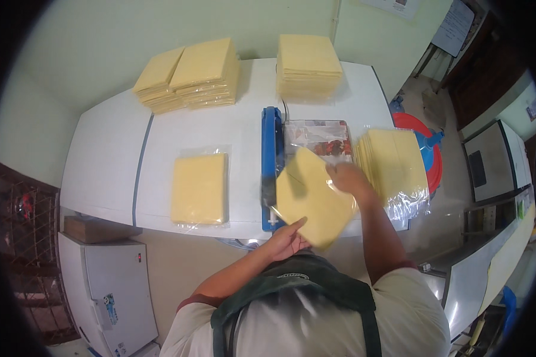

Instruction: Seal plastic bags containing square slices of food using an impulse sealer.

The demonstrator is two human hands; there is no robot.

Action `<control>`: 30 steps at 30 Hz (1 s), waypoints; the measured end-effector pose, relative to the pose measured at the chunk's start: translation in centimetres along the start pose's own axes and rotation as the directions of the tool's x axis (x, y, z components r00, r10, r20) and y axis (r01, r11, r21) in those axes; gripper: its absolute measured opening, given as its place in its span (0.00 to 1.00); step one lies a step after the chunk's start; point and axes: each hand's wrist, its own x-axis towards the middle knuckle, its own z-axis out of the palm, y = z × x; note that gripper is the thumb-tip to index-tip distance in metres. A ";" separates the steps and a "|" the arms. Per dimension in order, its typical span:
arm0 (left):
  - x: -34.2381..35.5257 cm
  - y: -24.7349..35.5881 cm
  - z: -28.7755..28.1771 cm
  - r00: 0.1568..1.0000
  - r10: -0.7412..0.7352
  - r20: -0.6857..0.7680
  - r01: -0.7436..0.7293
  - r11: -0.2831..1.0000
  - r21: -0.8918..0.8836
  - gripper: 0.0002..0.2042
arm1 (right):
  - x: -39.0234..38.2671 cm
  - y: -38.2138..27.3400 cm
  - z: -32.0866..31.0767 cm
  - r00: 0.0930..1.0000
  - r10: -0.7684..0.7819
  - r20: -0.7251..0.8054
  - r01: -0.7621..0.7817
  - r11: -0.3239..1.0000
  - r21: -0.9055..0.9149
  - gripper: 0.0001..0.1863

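A flat yellow packet in clear plastic (315,199) is held tilted over the table's near edge. My left hand (287,240) grips its lower left edge, thumb on top and fingers underneath. At its upper right side is my right hand (349,178), closed on the edge and slightly blurred. Just left of the packet stands a long blue bag sealer (270,137), partly covered by it. Right of my right hand lies a stack of yellow packets in loose plastic (396,166). Another bagged yellow packet (200,189) rests on the table left of the sealer.
On the white table (110,154), tall yellow stacks stand at the far left (202,71) and far middle (309,65). A box with printed pictures (318,135) sits behind the held packet. Red and blue tubs (432,149) are beyond the right edge, a white freezer (110,291) at lower left.
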 end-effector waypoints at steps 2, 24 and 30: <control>-2.6 0.2 0.6 0.965 0.125 -0.229 -0.144 0.987 -0.067 0.21 | -4.0 -0.7 1.0 0.973 -0.219 -0.067 0.229 0.926 0.300 0.24; -20.7 19.7 -20.9 0.357 0.933 0.048 0.351 -0.181 0.919 0.19 | 0.6 -29.3 20.8 0.961 -0.028 -0.275 0.153 0.883 0.444 0.35; -19.7 19.5 -19.5 0.384 0.906 -0.179 0.226 0.096 0.969 0.19 | -2.1 -26.5 20.8 0.896 -0.147 -0.420 0.297 0.900 0.318 0.36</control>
